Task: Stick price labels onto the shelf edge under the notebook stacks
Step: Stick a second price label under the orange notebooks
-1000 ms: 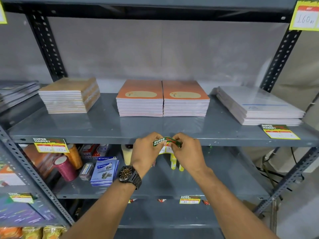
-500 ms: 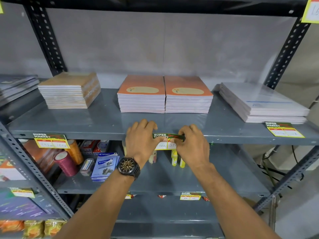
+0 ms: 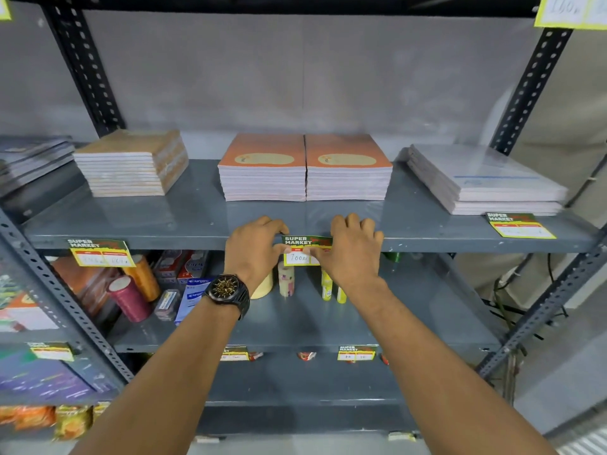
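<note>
A green, red and yellow price label [image 3: 300,249] lies flat against the grey shelf edge [image 3: 184,242], below the two orange notebook stacks [image 3: 305,169]. My left hand [image 3: 254,249] presses its left end with the thumb, fingers over the shelf lip. My right hand [image 3: 351,249] covers the label's right half and presses it on. One label [image 3: 100,252] hangs on the edge under the brown notebook stack [image 3: 131,162]. Another label [image 3: 519,224] sits under the white stack [image 3: 483,178] at the right.
Perforated dark uprights [image 3: 85,67] frame the shelf. The lower shelf [image 3: 410,323] holds thread spools [image 3: 129,297], tape rolls, small boxes and yellow tubes. More price labels [image 3: 356,353] hang on the lower edge. A yellow tag [image 3: 568,11] hangs from the top shelf at the right.
Both hands carried the label up from below the shelf edge and pressed it flat onto the edge. My view moved closer to the shelf.
</note>
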